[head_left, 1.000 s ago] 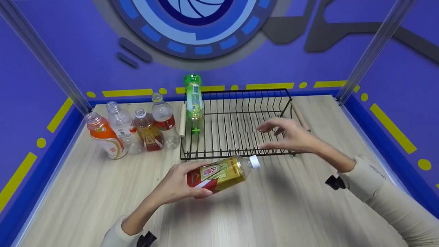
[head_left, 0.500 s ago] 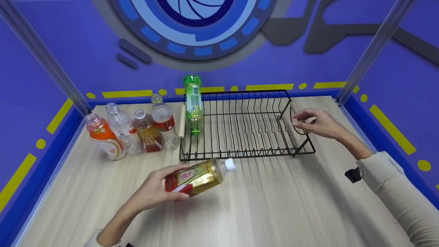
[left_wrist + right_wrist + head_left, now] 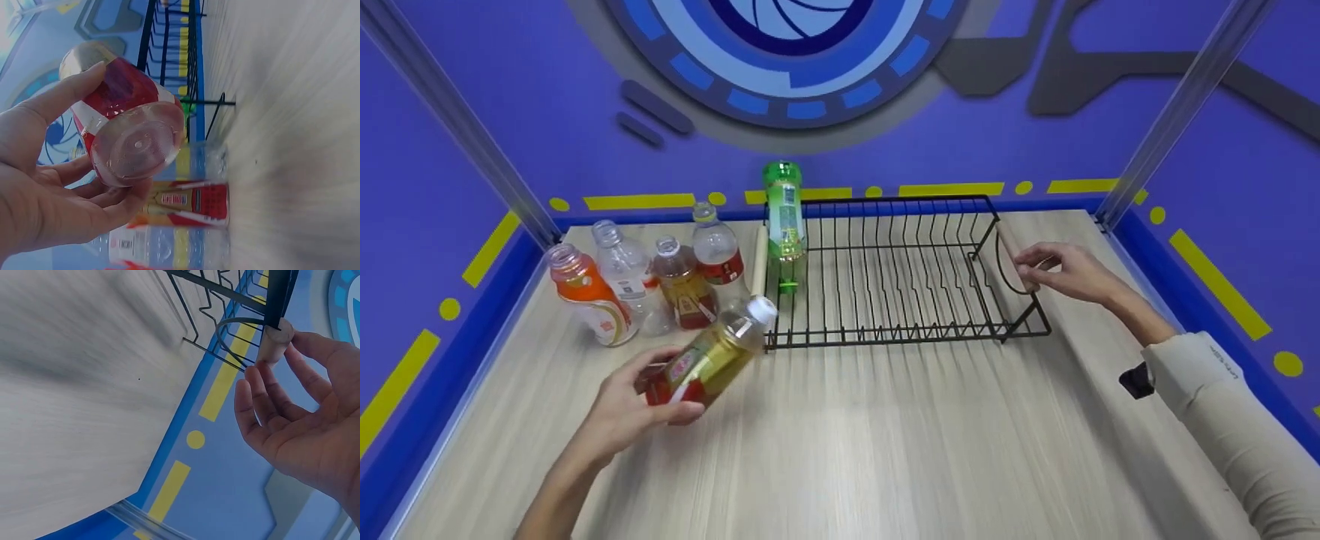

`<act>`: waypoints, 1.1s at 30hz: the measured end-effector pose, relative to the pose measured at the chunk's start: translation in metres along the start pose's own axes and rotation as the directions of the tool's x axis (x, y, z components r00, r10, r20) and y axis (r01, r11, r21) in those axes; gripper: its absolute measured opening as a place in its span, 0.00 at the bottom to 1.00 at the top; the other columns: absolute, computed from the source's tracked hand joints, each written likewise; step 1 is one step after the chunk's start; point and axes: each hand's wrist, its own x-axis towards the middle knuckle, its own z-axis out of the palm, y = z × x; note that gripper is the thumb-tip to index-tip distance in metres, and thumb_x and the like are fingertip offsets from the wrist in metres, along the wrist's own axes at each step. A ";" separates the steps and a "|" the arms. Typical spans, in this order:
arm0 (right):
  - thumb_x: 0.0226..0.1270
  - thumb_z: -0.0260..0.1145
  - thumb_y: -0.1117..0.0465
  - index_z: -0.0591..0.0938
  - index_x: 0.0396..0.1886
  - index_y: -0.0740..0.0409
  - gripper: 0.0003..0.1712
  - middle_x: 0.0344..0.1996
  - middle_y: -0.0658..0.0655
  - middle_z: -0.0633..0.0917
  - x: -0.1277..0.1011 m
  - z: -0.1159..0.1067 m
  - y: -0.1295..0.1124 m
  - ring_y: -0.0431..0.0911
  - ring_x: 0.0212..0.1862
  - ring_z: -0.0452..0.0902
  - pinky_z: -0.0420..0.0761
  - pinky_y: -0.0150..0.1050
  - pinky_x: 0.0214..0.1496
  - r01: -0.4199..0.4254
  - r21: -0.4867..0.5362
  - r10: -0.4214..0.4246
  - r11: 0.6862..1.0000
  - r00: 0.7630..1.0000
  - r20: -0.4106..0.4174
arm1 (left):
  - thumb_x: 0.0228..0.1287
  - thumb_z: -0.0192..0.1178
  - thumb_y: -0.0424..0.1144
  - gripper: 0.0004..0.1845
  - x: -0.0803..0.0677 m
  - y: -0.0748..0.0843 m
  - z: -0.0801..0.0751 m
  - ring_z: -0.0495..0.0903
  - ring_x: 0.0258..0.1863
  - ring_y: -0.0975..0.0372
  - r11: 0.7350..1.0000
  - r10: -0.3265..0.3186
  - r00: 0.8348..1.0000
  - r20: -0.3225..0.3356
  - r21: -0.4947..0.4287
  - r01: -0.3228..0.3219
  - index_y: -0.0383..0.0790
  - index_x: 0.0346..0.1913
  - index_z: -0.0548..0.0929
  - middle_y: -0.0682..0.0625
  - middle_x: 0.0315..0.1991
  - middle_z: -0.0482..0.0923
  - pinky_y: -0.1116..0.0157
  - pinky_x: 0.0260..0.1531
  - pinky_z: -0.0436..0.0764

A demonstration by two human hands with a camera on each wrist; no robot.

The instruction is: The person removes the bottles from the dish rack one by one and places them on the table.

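Observation:
My left hand (image 3: 619, 412) grips a plastic drink bottle (image 3: 709, 367) with a gold and red label and white cap, near its base. The bottle is tilted off the table, cap up and to the right, in front of the standing bottles. In the left wrist view, the thumb and fingers wrap the held bottle (image 3: 126, 112), whose clear underside shows. My right hand (image 3: 1072, 274) pinches the wooden handle (image 3: 274, 343) at the right end of a black wire rack (image 3: 900, 343). A green bottle (image 3: 785, 214) lies in the rack's left end, its cap toward the front.
Left of the rack stand several uncapped bottles: an orange one (image 3: 592, 300), a clear one (image 3: 626, 274), a gold-and-red labelled one (image 3: 686, 292) and a red-labelled one (image 3: 720, 259). Blue printed panels (image 3: 870, 157) wall the table's (image 3: 885, 450) back and sides.
My left hand has carried the bottle left toward the standing bottles, its cap swinging upward. My right hand has moved from above the rack to its right handle.

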 end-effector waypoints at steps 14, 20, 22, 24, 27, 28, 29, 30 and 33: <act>0.80 0.59 0.53 0.75 0.67 0.57 0.22 0.42 0.50 0.88 0.004 -0.014 0.009 0.38 0.43 0.83 0.82 0.38 0.44 -0.198 0.190 0.147 0.962 0.956 0.254 | 0.61 0.74 0.50 0.56 -0.005 -0.025 -0.042 0.58 0.76 0.43 0.982 -0.139 0.984 -0.110 -0.144 0.122 0.49 0.83 0.48 0.37 0.80 0.51 0.47 0.74 0.67; 0.78 0.62 0.50 0.73 0.69 0.51 0.25 0.47 0.47 0.89 0.000 -0.017 0.021 0.42 0.50 0.85 0.83 0.42 0.51 -0.272 0.292 0.170 0.917 0.929 0.329 | 0.60 0.74 0.50 0.58 -0.007 -0.040 -0.063 0.49 0.80 0.45 0.942 -0.243 0.961 -0.129 -0.266 0.202 0.55 0.84 0.44 0.42 0.84 0.41 0.44 0.77 0.59; 0.78 0.62 0.51 0.73 0.69 0.49 0.24 0.48 0.50 0.90 -0.001 -0.017 0.023 0.42 0.51 0.85 0.83 0.42 0.51 -0.277 0.313 0.165 0.909 0.926 0.339 | 0.60 0.74 0.51 0.58 -0.007 -0.045 -0.069 0.49 0.80 0.46 0.933 -0.269 0.953 -0.139 -0.284 0.222 0.58 0.84 0.45 0.44 0.84 0.41 0.45 0.77 0.58; 0.78 0.62 0.52 0.72 0.69 0.48 0.24 0.49 0.53 0.90 -0.002 -0.018 0.024 0.42 0.50 0.85 0.83 0.42 0.51 -0.278 0.323 0.162 0.905 0.925 0.344 | 0.59 0.75 0.51 0.58 -0.007 -0.049 -0.074 0.48 0.80 0.48 0.919 -0.298 0.942 -0.154 -0.312 0.240 0.61 0.83 0.45 0.45 0.84 0.40 0.46 0.78 0.57; 0.77 0.62 0.53 0.72 0.69 0.48 0.24 0.51 0.57 0.89 -0.002 -0.018 0.024 0.41 0.50 0.85 0.83 0.42 0.51 -0.282 0.329 0.163 0.901 0.924 0.346 | 0.57 0.76 0.50 0.59 -0.008 -0.056 -0.081 0.47 0.80 0.50 0.890 -0.347 0.921 -0.179 -0.371 0.264 0.66 0.82 0.46 0.47 0.85 0.39 0.47 0.79 0.56; 0.77 0.62 0.53 0.72 0.69 0.48 0.24 0.51 0.58 0.89 -0.002 -0.018 0.023 0.41 0.50 0.85 0.83 0.42 0.51 -0.284 0.329 0.165 0.901 0.924 0.344 | 0.56 0.77 0.50 0.59 -0.009 -0.058 -0.083 0.47 0.80 0.51 0.879 -0.367 0.912 -0.185 -0.390 0.274 0.67 0.82 0.46 0.49 0.85 0.39 0.47 0.79 0.56; 0.77 0.62 0.53 0.72 0.69 0.48 0.24 0.52 0.58 0.89 -0.002 -0.018 0.023 0.41 0.50 0.85 0.83 0.43 0.52 -0.285 0.327 0.168 0.901 0.924 0.343 | 0.56 0.77 0.50 0.60 -0.009 -0.060 -0.085 0.46 0.80 0.51 0.868 -0.385 0.903 -0.192 -0.409 0.282 0.69 0.82 0.46 0.50 0.85 0.39 0.48 0.79 0.56; 0.77 0.63 0.52 0.72 0.70 0.48 0.25 0.52 0.59 0.88 -0.001 -0.017 0.022 0.41 0.50 0.85 0.83 0.43 0.52 -0.286 0.322 0.171 0.903 0.924 0.343 | 0.55 0.78 0.50 0.60 -0.010 -0.062 -0.088 0.47 0.79 0.52 0.858 -0.404 0.892 -0.203 -0.423 0.292 0.70 0.81 0.46 0.52 0.85 0.39 0.50 0.79 0.57; 0.77 0.63 0.51 0.71 0.71 0.49 0.26 0.54 0.62 0.88 0.000 -0.016 0.019 0.43 0.50 0.84 0.82 0.44 0.52 -0.285 0.302 0.177 0.910 0.924 0.339 | 0.53 0.79 0.50 0.61 -0.010 -0.067 -0.095 0.47 0.79 0.54 0.834 -0.447 0.863 -0.235 -0.457 0.308 0.73 0.81 0.46 0.54 0.85 0.40 0.53 0.78 0.59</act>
